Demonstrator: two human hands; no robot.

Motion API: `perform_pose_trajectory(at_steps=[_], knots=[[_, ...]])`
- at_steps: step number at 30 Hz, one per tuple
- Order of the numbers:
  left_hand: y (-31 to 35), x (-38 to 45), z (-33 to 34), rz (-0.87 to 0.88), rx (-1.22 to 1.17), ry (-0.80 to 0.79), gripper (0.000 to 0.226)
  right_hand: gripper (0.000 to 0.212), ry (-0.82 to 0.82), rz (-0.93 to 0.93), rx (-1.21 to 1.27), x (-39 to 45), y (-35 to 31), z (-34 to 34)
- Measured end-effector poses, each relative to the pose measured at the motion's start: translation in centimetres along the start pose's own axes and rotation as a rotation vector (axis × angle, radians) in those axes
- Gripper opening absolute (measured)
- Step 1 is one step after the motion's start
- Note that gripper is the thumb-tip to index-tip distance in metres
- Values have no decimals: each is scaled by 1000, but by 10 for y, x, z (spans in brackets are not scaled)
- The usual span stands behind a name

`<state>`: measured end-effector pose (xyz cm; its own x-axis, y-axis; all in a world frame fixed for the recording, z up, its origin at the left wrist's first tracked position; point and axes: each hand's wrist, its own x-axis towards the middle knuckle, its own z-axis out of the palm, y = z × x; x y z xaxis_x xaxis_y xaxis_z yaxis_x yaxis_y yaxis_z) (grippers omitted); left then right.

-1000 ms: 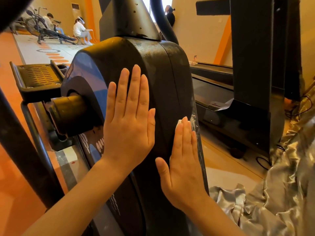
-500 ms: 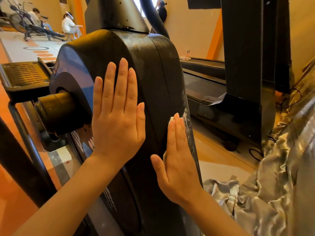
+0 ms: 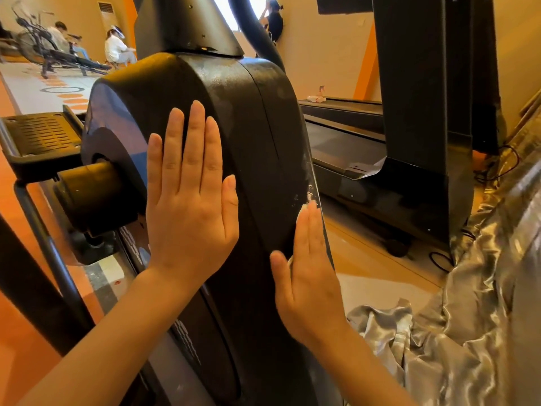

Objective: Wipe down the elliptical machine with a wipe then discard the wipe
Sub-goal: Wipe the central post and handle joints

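Right hand (image 3: 310, 276) grip spread, pressing wipe (image 3: 304, 207) against elliptical housing (image 3: 234, 118); left hand (image 3: 190, 206) flat at 9 o'clock.

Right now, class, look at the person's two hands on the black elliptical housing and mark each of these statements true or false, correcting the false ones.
1. The left hand lies flat on the black elliptical housing. True.
2. The right hand presses a white wipe against the housing's edge. True.
3. The white wipe sits under the left hand. False: it peeks out at the right hand's fingertips.
4. The crumpled silver cover drapes over the housing's top. False: it lies lower right, beside the machine.
5. The ribbed black pedal is right of the housing. False: it is left.
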<state>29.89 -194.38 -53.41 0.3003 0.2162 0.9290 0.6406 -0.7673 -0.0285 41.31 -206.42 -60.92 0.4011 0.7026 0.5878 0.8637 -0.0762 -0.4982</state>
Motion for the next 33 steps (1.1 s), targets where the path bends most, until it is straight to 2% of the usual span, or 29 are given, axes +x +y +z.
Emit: perform_pose_trajectory(at_steps=[3, 7, 11, 18, 27, 30, 33], knots=[[1, 0, 0, -6, 2, 2, 55, 77, 55, 51, 54, 30, 9, -7], [1, -1, 1, -14, 0, 17, 54, 53, 169, -35, 57, 22, 12, 1], [2, -1, 2, -21, -15, 33, 53, 50, 143, -90, 162, 1, 19, 4], [2, -1, 2, -15, -22, 38, 53, 49, 121, -212, 174, 47, 31, -8], [1, -1, 3, -2, -12, 43, 53, 45, 33, -498, -15, 45, 59, -22], [1, -1, 2, -8, -9, 39, 53, 45, 58, -501, -14, 61, 50, -24], [1, 0, 2, -6, -14, 40, 53, 47, 68, -414, 63, 53, 46, -18]])
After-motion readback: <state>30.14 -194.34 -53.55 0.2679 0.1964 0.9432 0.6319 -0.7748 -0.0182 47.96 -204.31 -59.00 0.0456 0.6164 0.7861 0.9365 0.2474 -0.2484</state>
